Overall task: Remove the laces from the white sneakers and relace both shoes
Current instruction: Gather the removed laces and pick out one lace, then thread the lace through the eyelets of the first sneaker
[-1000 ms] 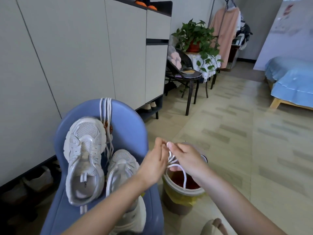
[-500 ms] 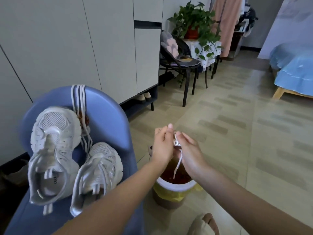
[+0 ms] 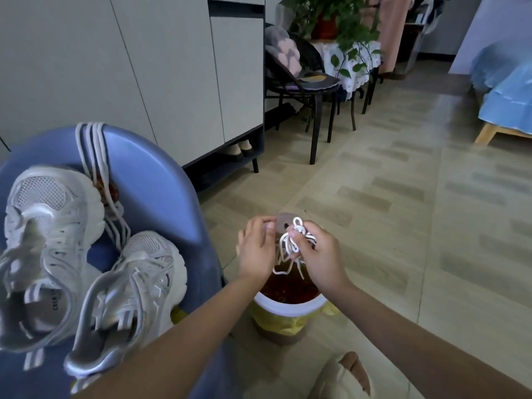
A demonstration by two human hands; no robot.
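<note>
- Right hand (image 3: 319,254) pinches a bunched white lace (image 3: 293,240) between thumb and curled fingers, holding it over the bin (image 3: 288,309); several loops poke out above the fingers and loose strands hang down toward the bin's opening
- Left hand (image 3: 254,249) sits just beside the bundle with its fingers curled in toward it; whether the fingertips actually grip a strand cannot be told from this view
- Both forearms reach in from the lower edge, meeting above the bin
- Bin stands on the floor, white-rimmed with a yellow liner folded over the edge and reddish contents inside
- To the left, a blue chair (image 3: 149,180) carries the two white sneakers: the far sneaker (image 3: 49,223) lies toward the backrest, the near sneaker (image 3: 129,298) lies just beside it and closer to the seat's front, both with their openings facing the camera
- A second set of white laces (image 3: 92,151) is draped over the top of the chair's backrest and runs down between the sneakers
- Behind the chair stands a pale cabinet (image 3: 172,82)
- Farther off are a black chair (image 3: 305,90) with a cushion, a potted plant (image 3: 331,21) on a cloth-covered stand, and a bed (image 3: 506,96) with a blue cover at the right edge
- A slippered foot (image 3: 345,375) shows at the bottom of the view
</note>
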